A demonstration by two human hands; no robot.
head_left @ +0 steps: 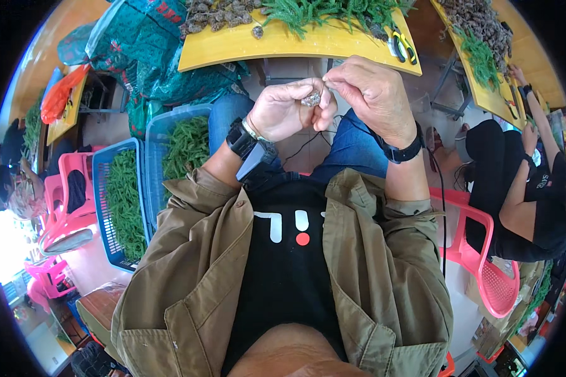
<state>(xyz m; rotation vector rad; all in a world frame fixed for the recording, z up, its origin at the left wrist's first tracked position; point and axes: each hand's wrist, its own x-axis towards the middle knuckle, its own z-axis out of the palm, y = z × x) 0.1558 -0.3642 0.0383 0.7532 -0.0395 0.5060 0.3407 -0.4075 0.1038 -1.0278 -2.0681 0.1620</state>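
Pine cone in hand: one, small and greyish [311, 99], at the left hand's fingers and just beside the right hand's fingertips, above the gap between the knees.
Left hand [282, 112]: curled mostly closed, thumb and fingers around the cone.
Right hand [378, 97]: thumb and fingers drawn together in a pinch; anything thin between the tips is too small to tell.
Wrists: a black strap on each, with a dark grey device [256, 161] by the left one.
Near table: one, yellow [233, 56], beyond the hands.
On its top: one heap of cones [215, 14], too many to count; one loose cone [258, 32] toward the front edge; one spread of green sprigs [321, 14]; yellow-and-black handles [410, 49] near the right corner, whether of one tool or two unclear.
Baskets: two to the left, a blue one [97, 207] and a paler bin [154, 122], both holding sprigs.
Right side: one seated co-worker in black [493, 157], one pink chair [500, 292].
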